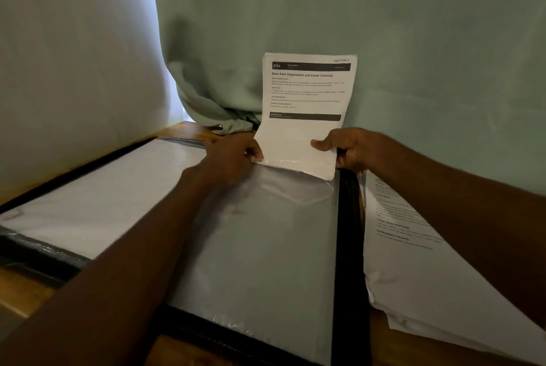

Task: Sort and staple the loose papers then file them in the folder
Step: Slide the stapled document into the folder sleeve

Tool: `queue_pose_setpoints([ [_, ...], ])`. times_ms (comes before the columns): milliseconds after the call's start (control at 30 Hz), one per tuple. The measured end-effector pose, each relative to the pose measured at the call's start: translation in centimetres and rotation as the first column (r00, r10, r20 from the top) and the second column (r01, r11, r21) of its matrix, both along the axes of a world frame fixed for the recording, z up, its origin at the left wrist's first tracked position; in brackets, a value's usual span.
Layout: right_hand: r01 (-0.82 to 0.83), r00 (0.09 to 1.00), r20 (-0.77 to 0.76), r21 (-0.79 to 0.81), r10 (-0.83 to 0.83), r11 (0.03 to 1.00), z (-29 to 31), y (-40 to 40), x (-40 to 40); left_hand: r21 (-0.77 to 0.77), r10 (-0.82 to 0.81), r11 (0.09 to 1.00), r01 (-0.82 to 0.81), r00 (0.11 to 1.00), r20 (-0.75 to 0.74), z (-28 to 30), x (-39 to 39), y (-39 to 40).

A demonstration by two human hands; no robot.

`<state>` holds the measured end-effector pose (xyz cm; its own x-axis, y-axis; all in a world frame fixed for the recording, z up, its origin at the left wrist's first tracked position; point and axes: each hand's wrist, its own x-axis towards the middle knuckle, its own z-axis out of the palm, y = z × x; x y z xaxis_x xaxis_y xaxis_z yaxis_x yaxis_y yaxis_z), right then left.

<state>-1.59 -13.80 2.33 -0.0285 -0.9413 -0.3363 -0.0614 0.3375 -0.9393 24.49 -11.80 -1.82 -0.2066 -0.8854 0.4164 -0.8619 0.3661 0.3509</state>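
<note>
An open black folder (350, 247) with clear plastic sleeves lies on the wooden table. A printed paper set (307, 94), headed "Shoe Rack Organization and Insole Cleaning", stands upright with its bottom edge inside the mouth of the right-hand sleeve (266, 232). My left hand (233, 156) pinches the sleeve's top edge at the paper's lower left corner. My right hand (345, 148) grips the paper's lower right edge, thumb on the front.
A stack of loose printed papers (413, 262) lies to the right of the folder, partly under my right forearm. A pale green curtain (384, 26) hangs right behind the folder, and a white wall (74, 55) stands at the left. The folder's left page (103, 194) holds white sheets.
</note>
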Motion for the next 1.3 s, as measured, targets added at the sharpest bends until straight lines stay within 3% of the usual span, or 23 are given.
queue_pose_setpoints([
  [167,-0.011,0.996,0.086,0.025,0.009,1.000,0.7,-0.2,-0.8,0.032,0.018,0.999,-0.025,0.978,0.207,2.3,2.1,-1.6],
  [267,-0.039,0.995,0.088,0.020,0.037,0.999,0.6,-1.3,-1.2,0.060,-0.035,0.998,0.028,0.993,0.112,2.2,2.7,-2.8],
  [333,-0.059,0.997,0.041,-0.008,0.059,0.998,0.8,-2.3,-1.1,0.009,-0.029,1.000,0.028,0.996,0.086,0.8,2.8,-3.5],
  [433,-0.105,0.988,-0.114,-0.035,0.100,0.994,1.8,-3.6,-0.6,0.017,-0.012,1.000,0.009,0.985,0.170,-0.6,3.4,-4.6],
  [533,-0.151,0.974,-0.178,-0.053,0.139,0.987,3.1,-3.8,-0.5,-0.009,-0.063,0.998,0.065,0.990,0.126,-0.2,4.0,-4.7],
  [700,-0.191,0.981,-0.050,-0.028,0.189,0.981,3.6,-3.4,-0.4,0.013,-0.047,0.999,0.047,0.999,0.002,-0.1,3.8,-4.8],
  [1000,-0.173,0.982,0.070,-0.043,0.175,0.984,2.8,-2.8,0.3,0.035,0.054,0.998,-0.058,0.992,0.118,0.1,3.8,-4.6],
  [1167,-0.252,0.968,-0.023,-0.041,0.251,0.967,3.8,-2.6,-0.4,0.131,-0.265,0.958,0.255,0.962,0.066,1.1,4.4,-4.0],
  [1300,-0.236,0.972,-0.016,-0.037,0.236,0.971,3.2,-2.3,-1.0,0.135,-0.220,0.969,0.207,0.972,0.085,1.0,4.6,-4.0],
])
